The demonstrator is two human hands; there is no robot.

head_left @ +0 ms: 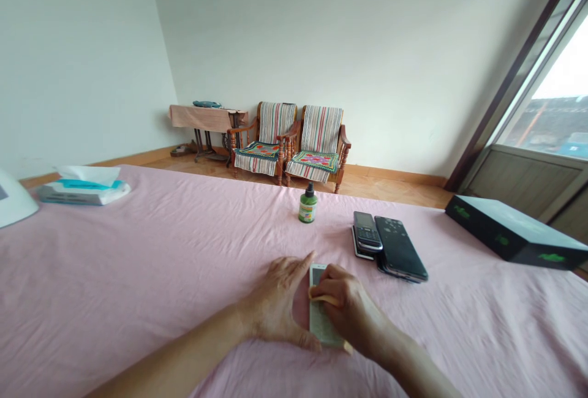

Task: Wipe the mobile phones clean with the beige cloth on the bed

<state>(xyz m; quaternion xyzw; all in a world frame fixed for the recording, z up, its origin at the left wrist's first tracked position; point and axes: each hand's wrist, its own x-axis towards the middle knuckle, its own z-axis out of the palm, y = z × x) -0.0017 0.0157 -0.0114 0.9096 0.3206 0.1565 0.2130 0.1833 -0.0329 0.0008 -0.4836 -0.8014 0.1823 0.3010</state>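
White phone (321, 328): lies flat on the pink cloth (184, 257), screen up. Has the left hand (275, 301) spread wide along its left edge, thumb at the bottom corner, and the right hand (350, 306) curled over it, pinching a pale yellow piece (327, 299) of unclear material. Lies nearer than the green bottle (307, 207), left of the stacked phones (400, 248).

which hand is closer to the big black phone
Right. The right hand, at the pale phone, is left of the big black phone and nearer the wearer; the left hand is farther left.
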